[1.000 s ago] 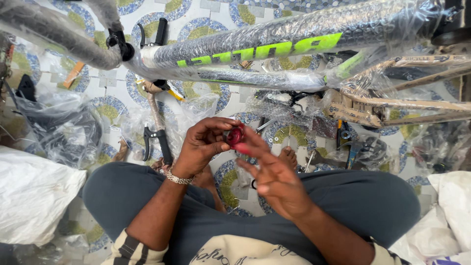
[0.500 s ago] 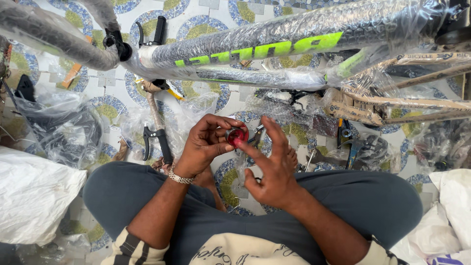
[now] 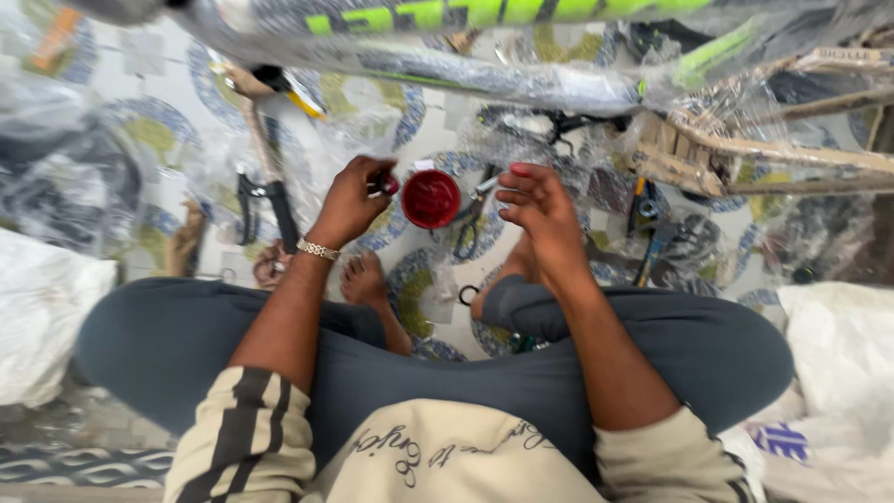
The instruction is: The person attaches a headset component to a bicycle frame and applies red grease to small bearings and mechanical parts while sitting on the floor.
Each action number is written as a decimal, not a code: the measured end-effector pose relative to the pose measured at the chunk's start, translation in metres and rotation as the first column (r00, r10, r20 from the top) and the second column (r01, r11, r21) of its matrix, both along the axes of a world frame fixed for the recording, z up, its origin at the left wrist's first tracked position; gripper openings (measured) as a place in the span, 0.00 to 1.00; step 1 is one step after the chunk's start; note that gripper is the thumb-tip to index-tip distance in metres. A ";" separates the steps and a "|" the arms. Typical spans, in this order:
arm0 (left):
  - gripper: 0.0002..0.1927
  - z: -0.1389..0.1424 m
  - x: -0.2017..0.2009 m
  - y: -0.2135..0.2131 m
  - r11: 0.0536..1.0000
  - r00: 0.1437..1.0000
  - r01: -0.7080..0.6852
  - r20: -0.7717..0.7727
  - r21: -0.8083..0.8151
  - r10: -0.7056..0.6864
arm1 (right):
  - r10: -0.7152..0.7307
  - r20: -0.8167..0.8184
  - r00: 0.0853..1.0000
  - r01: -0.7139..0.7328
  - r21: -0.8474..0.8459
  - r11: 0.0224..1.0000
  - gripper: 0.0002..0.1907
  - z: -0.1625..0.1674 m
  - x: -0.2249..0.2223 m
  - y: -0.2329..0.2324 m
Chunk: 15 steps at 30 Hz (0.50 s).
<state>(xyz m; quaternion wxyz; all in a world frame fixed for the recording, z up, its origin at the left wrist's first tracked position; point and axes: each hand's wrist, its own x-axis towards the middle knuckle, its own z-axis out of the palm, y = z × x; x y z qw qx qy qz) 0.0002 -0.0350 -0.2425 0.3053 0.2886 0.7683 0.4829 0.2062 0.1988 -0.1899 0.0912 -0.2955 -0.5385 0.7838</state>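
Note:
I sit cross-legged on a patterned floor. My left hand (image 3: 352, 200), with a metal bracelet on its wrist, pinches a small dark metal part (image 3: 382, 183) smeared with red grease. Just right of it, a small round red tub (image 3: 430, 198) stands open on the floor. My right hand (image 3: 542, 212) hovers to the right of the tub with its fingers spread and nothing in it; one fingertip carries red grease. A bicycle frame (image 3: 466, 70) wrapped in clear plastic, grey with bright green markings, lies across the top of the view.
Black-handled pliers (image 3: 268, 200) lie left of my left hand, and another hand tool (image 3: 470, 222) lies under the tub. Blue-handled tools (image 3: 652, 237) and plastic-wrapped bicycle parts (image 3: 745, 140) lie at the right. White sacks sit at the left (image 3: 42, 312) and right (image 3: 838, 345).
My hands were pressed together around the red-smeared part; now they have drawn apart. The left keeps the part, the right has opened. The view has dropped closer, and the red tub shows.

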 end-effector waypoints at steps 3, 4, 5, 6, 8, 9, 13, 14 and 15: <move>0.10 -0.055 0.009 -0.013 0.801 0.926 0.265 -0.090 -0.536 -0.367 | 0.121 0.147 0.982 -0.163 0.317 0.934 0.22 -0.050 -0.006 0.013; 0.11 -0.072 0.014 -0.017 0.782 0.915 0.286 -0.084 -0.553 -0.394 | 0.123 0.260 0.958 -0.226 0.420 0.879 0.24 -0.061 0.002 0.012; 0.13 -0.086 0.019 -0.020 0.762 0.904 0.299 -0.085 -0.574 -0.419 | 0.115 0.367 0.923 -0.301 0.502 0.811 0.26 -0.073 0.006 0.009; 0.16 -0.096 0.024 -0.023 0.780 0.899 0.309 -0.100 -0.544 -0.427 | 0.144 0.522 0.841 -0.452 0.532 0.716 0.25 -0.082 0.013 0.008; 0.18 -0.111 0.034 -0.025 0.740 0.841 0.397 -0.108 -0.543 -0.530 | 0.176 0.689 0.703 -0.649 0.519 0.556 0.26 -0.096 0.025 0.007; 0.18 -0.117 0.040 -0.024 0.677 0.780 0.468 -0.094 -0.568 -0.618 | 0.202 0.718 0.666 -0.701 0.510 0.498 0.28 -0.101 0.032 0.008; 0.18 -0.127 0.060 -0.014 0.502 0.646 0.573 -0.019 -0.648 -0.763 | 0.026 0.739 0.674 -0.597 0.523 0.608 0.27 -0.113 0.050 0.036; 0.19 -0.129 0.064 -0.010 0.527 0.637 0.618 -0.022 -0.584 -0.771 | -0.089 0.773 0.629 -0.516 0.499 0.696 0.28 -0.116 0.055 0.048; 0.20 -0.129 0.068 -0.006 0.548 0.628 0.657 -0.028 -0.518 -0.778 | -0.194 0.800 0.568 -0.418 0.483 0.769 0.29 -0.119 0.061 0.061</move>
